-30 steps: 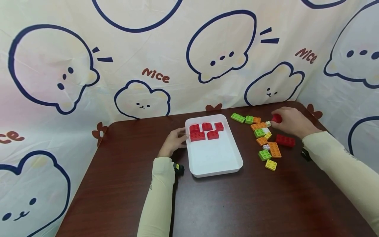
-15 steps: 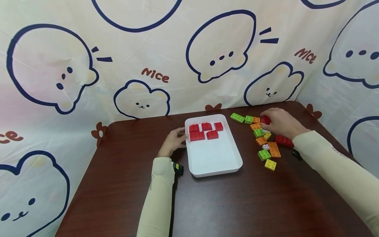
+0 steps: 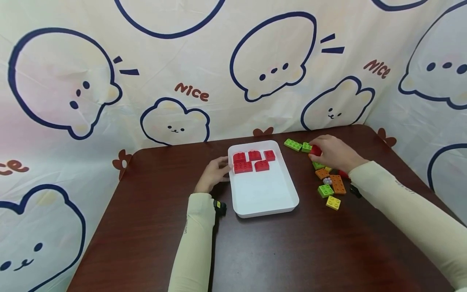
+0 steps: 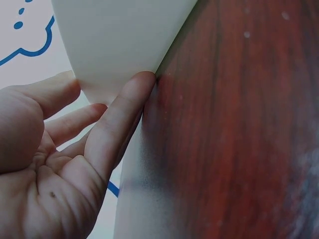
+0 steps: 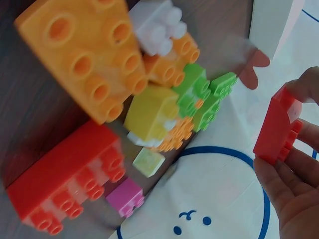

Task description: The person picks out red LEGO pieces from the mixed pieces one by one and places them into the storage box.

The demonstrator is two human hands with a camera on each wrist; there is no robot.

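My right hand point(image 3: 330, 152) pinches a small red brick point(image 3: 315, 151) point(image 5: 277, 131) above the loose pile of green, orange, yellow and white bricks point(image 3: 328, 178) right of the white tray point(image 3: 268, 198). Several red bricks point(image 3: 253, 161) lie at the tray's far end. My left hand point(image 3: 215, 172) rests with straight fingers point(image 4: 122, 117) against the tray's left wall point(image 4: 124, 40). A longer red brick point(image 5: 62, 177) lies on the table under my right forearm, mostly hidden in the head view.
The dark wooden table point(image 3: 255, 251) is backed by a cartoon-print cloth point(image 3: 175, 81) on the far and right sides. A green brick point(image 3: 293, 144) lies at the pile's far end. An orange plate brick point(image 5: 84, 55) lies close to the right wrist camera.
My right hand has carried the small red brick leftward, from the pile's far right side toward the tray. The left hand and the tray have stayed still.
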